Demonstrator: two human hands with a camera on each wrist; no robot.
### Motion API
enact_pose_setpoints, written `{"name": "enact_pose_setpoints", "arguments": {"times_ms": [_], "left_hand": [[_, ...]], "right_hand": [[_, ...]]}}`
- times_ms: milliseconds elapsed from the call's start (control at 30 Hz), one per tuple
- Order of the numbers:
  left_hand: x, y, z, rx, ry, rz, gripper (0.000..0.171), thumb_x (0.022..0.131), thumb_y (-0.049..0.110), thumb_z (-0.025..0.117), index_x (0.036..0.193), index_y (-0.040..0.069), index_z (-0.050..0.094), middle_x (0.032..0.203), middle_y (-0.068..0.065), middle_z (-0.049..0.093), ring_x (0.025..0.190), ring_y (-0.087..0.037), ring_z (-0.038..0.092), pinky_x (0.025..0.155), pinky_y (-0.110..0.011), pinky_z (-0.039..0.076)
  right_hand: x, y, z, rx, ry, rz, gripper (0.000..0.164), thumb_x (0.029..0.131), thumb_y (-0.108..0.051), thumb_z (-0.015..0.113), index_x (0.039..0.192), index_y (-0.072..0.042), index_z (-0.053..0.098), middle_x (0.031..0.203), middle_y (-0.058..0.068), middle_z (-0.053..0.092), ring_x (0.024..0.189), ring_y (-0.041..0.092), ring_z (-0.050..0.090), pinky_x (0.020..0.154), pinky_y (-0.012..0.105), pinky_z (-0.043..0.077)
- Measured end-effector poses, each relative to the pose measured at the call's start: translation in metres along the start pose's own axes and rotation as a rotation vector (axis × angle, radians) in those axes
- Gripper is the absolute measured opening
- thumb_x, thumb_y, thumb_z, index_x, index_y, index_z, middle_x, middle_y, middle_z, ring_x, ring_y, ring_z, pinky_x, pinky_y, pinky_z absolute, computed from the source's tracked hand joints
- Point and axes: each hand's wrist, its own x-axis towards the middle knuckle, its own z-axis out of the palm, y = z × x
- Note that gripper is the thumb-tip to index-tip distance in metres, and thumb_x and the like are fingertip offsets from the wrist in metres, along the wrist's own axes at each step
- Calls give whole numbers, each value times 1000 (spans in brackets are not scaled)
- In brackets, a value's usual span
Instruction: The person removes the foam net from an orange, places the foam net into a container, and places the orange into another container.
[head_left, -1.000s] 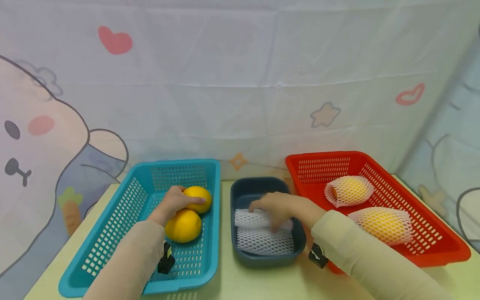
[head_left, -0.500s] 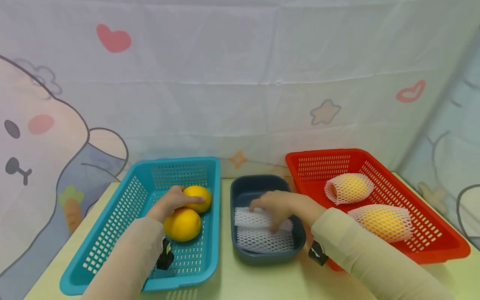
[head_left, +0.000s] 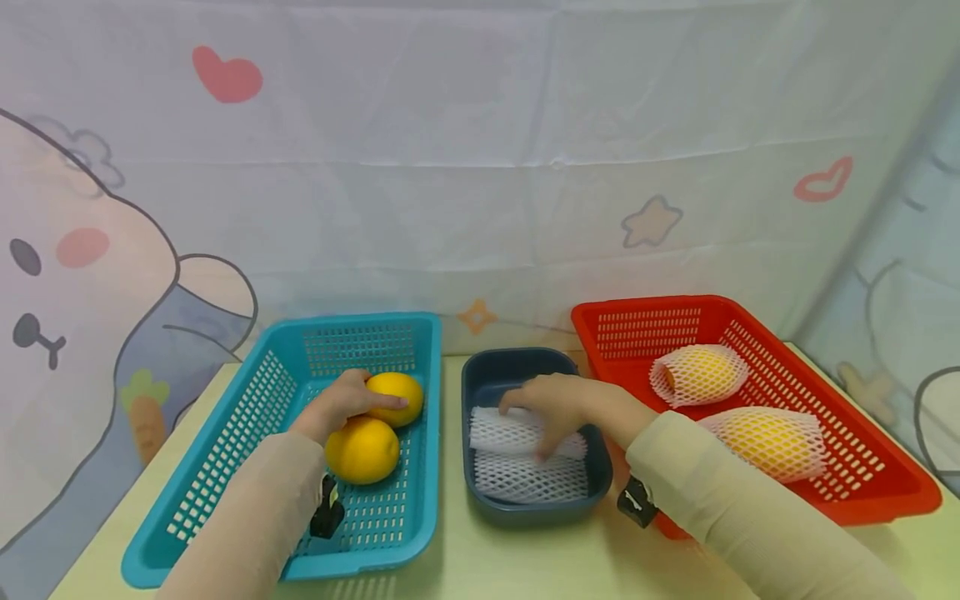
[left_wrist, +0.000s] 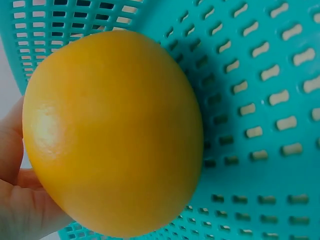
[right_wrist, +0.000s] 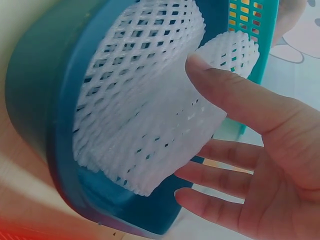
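Note:
My left hand [head_left: 341,406] grips the farther of two yellow citrus fruits [head_left: 408,388], thumb along its near side. The other yellow fruit [head_left: 363,452] lies just nearer, in the same blue basket [head_left: 432,500]. In the left wrist view, one fruit [left_wrist: 115,130] fills the middle and covers most of the hand. My right hand [head_left: 558,406] reaches into a dark blue box [head_left: 480,512] and pinches a white foam net sleeve [head_left: 489,432], thumb on one face and fingers behind. Another foam net [head_left: 528,483] lies under it.
At the right stands a red basket [head_left: 750,358] with two yellow fruits in foam nets, one farther [head_left: 705,377] and one nearer [head_left: 772,442]. A printed cloth [head_left: 420,167] hangs behind the table [head_left: 487,567].
The upper foam net has risen slightly at the right hand's fingers. The left hand keeps its grip, and the nearer fruit has shifted a little to the left.

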Motion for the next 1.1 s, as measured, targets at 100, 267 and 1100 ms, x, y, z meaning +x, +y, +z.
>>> {"name": "enact_pose_setpoints", "arguments": {"times_ms": [100, 267, 1100], "left_hand": [[0, -1, 0, 16, 5, 4, 68, 82, 25, 71, 129, -11, 38, 107, -20, 50, 86, -29, 51, 72, -36, 48], [1, -3, 2, 33, 10, 17, 60, 82, 25, 71, 123, -11, 45, 101, -17, 52, 83, -27, 51, 70, -34, 47], [-8, 7, -20, 72, -48, 44, 72, 92, 28, 59, 139, -14, 24, 142, -34, 22, 126, -48, 30, 96, -60, 36]], "right_hand": [[0, 0, -1, 2, 2, -10, 62, 71, -27, 81, 126, -18, 53, 125, 4, 57, 111, 23, 51, 95, 43, 44], [-2, 0, -2, 21, 1, 7, 62, 72, -27, 80, 127, -19, 53, 126, 5, 56, 113, 25, 49, 96, 45, 43], [-9, 2, -11, 46, 19, -1, 62, 75, -24, 78, 130, -19, 51, 127, 7, 54, 115, 27, 48, 96, 46, 43]]}}
